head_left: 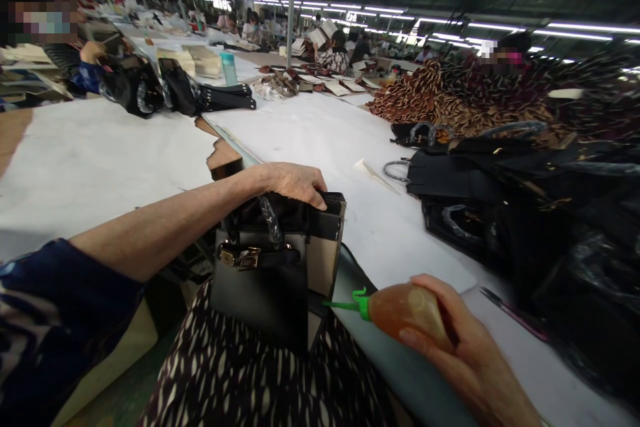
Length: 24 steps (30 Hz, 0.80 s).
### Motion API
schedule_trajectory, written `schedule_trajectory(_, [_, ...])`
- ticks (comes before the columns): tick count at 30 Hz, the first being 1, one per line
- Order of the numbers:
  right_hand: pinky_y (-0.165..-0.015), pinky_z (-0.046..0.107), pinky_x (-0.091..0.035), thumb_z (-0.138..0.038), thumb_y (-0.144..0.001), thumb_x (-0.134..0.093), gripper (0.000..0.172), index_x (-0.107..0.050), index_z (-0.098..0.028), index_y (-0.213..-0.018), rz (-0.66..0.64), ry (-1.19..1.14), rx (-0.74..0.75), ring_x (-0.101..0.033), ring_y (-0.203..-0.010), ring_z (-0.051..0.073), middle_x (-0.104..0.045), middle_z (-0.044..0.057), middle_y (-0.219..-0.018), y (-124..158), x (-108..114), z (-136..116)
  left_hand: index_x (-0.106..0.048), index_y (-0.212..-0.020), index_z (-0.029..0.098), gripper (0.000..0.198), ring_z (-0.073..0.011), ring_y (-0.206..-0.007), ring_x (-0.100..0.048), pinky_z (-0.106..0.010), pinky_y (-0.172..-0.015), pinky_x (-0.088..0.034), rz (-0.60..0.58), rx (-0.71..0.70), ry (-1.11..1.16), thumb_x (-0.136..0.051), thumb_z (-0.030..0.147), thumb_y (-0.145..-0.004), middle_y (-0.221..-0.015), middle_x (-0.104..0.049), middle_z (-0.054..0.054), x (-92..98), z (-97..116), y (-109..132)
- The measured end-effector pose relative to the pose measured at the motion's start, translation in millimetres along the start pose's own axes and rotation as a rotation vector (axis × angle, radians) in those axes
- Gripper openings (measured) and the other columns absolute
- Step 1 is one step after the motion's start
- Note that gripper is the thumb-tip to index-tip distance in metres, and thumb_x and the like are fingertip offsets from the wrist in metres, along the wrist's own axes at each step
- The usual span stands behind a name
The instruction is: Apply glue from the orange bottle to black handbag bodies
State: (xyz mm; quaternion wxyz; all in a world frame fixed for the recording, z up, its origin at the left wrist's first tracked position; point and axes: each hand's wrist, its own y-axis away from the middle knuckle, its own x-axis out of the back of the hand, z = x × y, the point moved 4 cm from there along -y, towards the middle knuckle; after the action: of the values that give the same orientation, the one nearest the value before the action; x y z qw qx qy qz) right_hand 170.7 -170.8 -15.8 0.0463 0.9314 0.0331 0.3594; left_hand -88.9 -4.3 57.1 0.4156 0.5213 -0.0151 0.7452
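Note:
A black handbag [265, 293] with gold hardware and wrapped handles rests on my lap, its beige side panel facing right. My left hand [295, 181] lies over the top of the bag, fingers closed on its upper edge near the side. In my right hand [460, 333] is a squeeze bottle [407, 310] of amber liquid with a green nozzle. It is held on its side, and the nozzle tip points left, close to the lower part of the bag's side panel. Whether the tip touches the bag I cannot tell.
A white-covered table [310, 127] stretches ahead. Many black handbags [465, 180] are heaped at the right, beside a pen-like tool [515, 313]. Brown leather pieces [415, 93] are piled behind them. More black bags [133, 83] and a teal bottle [229, 69] stand at the far left. Other people sit farther back.

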Motion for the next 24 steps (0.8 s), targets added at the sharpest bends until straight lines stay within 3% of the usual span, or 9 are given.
schedule_trajectory(7, [-0.084,0.030,-0.052,-0.059,-0.071,-0.062,0.062,-0.049,-0.023,-0.119,-0.030,0.022,-0.010,-0.056,-0.111,0.029,-0.061,0.007,-0.121,1,-1,-2,-0.069,-0.097,0.011,0.033,-0.0162,-0.071,-0.057,-0.024,-0.063,-0.041,0.029,-0.020,-0.005,-0.051,0.031,-0.077,-0.082,-0.070,-0.004,0.1,-1,0])
schedule_trajectory(13, [-0.075,0.029,-0.052,-0.056,-0.075,-0.063,0.059,-0.045,-0.026,-0.122,-0.038,-0.072,-0.033,-0.059,-0.104,0.027,-0.063,0.004,-0.113,-7,2,2,-0.067,-0.091,0.014,0.025,-0.0135,-0.068,-0.055,-0.021,-0.060,-0.038,0.148,-0.105,-0.099,-0.051,0.032,-0.083,-0.075,-0.066,0.000,9.5,6,4])
schedule_trajectory(19, [-0.070,0.033,-0.051,-0.056,-0.074,-0.064,0.058,-0.044,-0.025,-0.118,0.149,-0.366,-0.096,-0.060,-0.086,0.026,-0.064,0.004,-0.097,-19,14,12,-0.064,-0.094,0.020,0.022,-0.0147,-0.069,-0.058,-0.023,-0.060,-0.038,0.405,-0.101,-0.455,-0.047,0.033,-0.089,-0.079,-0.066,-0.001,42.0,27,8])
schedule_trajectory(24, [-0.062,0.033,-0.048,-0.051,-0.077,-0.064,0.053,-0.047,-0.022,-0.117,0.235,-0.554,-0.067,-0.059,-0.082,0.026,-0.064,0.007,-0.097,-35,25,19,-0.062,-0.095,0.020,0.023,-0.0220,-0.077,-0.062,-0.028,-0.063,-0.039,0.602,-0.060,-0.779,-0.044,0.034,-0.092,-0.083,-0.067,-0.006,64.5,45,-11])
